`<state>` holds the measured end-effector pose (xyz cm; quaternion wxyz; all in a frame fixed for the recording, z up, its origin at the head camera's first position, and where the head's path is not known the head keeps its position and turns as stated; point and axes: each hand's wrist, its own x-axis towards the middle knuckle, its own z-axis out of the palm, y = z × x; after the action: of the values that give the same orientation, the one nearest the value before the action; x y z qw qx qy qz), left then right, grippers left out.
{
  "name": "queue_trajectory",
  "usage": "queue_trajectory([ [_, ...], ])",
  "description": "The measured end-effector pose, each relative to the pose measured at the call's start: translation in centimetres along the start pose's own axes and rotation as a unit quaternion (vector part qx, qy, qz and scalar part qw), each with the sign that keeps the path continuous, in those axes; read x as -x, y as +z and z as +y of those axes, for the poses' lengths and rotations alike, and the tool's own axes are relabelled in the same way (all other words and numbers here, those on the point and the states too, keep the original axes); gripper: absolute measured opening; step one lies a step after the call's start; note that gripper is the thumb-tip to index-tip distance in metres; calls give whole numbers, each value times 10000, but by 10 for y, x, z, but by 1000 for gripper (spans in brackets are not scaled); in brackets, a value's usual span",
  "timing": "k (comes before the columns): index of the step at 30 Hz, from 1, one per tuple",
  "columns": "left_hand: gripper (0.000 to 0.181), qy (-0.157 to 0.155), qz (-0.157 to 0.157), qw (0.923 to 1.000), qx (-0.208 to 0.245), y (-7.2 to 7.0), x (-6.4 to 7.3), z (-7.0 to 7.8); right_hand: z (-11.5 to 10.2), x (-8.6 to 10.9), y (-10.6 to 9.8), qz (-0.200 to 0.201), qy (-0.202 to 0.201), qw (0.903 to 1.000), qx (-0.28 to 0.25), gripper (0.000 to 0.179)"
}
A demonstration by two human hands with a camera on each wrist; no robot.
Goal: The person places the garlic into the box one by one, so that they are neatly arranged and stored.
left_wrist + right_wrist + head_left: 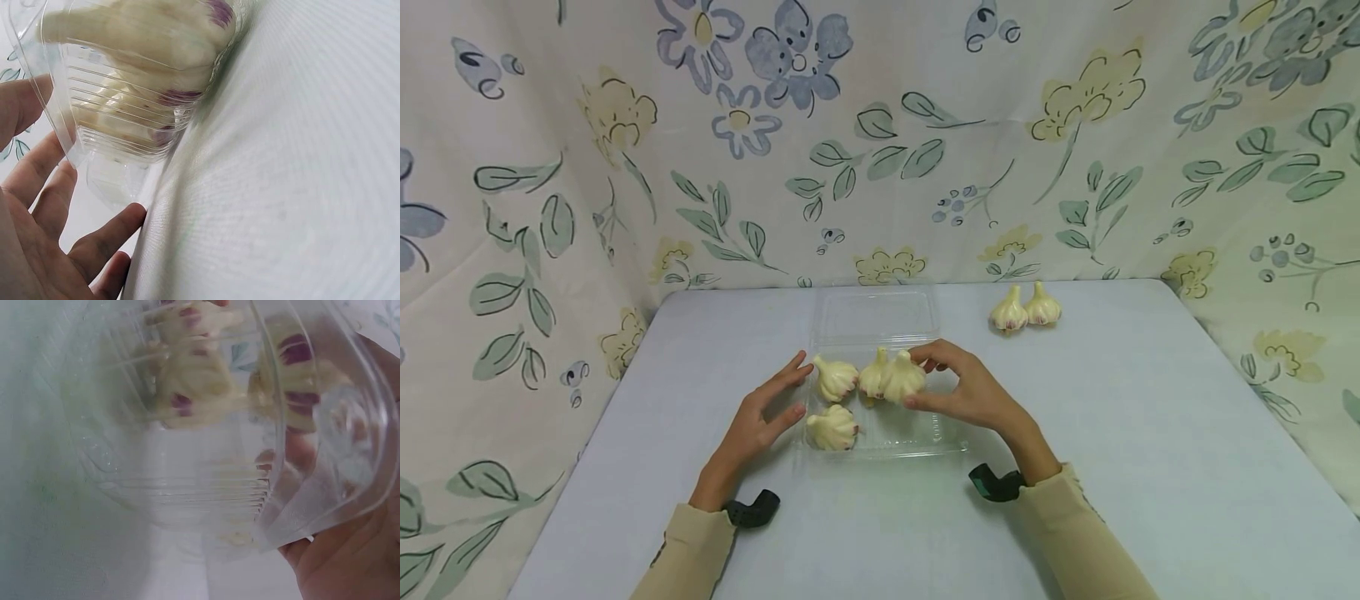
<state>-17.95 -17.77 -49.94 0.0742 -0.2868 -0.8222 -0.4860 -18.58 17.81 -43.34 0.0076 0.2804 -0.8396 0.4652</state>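
Observation:
A clear plastic clamshell box (pixel 910 433) lies with its lid (pixel 876 315) folded back. Inside it, one garlic bulb (pixel 837 379) sits at the left rear and another garlic bulb (pixel 832 428) at the left front. A third garlic bulb (pixel 872 377) is partly hidden behind the garlic bulb (pixel 904 379) that my right hand (pixel 966 390) pinches between thumb and fingers, above the tray. Through the plastic, the right wrist view shows this held bulb (pixel 297 381) with purple marks. My left hand (pixel 765 412) rests at the box's left side, its fingers spread and fairly straight.
Two more garlic bulbs (pixel 1009 310) stand side by side at the back right of the white table (pixel 1150 417). A floral curtain (pixel 880 167) hangs behind the table and along both sides. Dark wrist-camera mounts (pixel 996 483) show at both sleeves.

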Motion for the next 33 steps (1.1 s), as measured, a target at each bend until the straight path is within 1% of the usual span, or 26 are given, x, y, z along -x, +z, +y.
queue_trajectory([
  [7,58,-15,0,10000,37,0,0,0,-1,0,4,-189,-30,9998,-13,54],
  [13,58,-28,-8,10000,93,-1,-1,0,-3,0,8,-450,68,9990,-19,54],
  [19,58,-42,-8,9999,127,-2,0,2,-5,0,13,-628,-83,9980,-9,52],
  [24,59,-46,-25,10000,62,-1,0,1,-6,-1,17,-761,-34,9971,-9,52],
  [27,59,-51,-19,10000,45,-1,0,1,-6,-1,18,-806,-67,9967,74,52],
  [33,58,-38,-17,10000,52,-1,0,0,-6,-1,20,-882,-206,9948,475,53],
])
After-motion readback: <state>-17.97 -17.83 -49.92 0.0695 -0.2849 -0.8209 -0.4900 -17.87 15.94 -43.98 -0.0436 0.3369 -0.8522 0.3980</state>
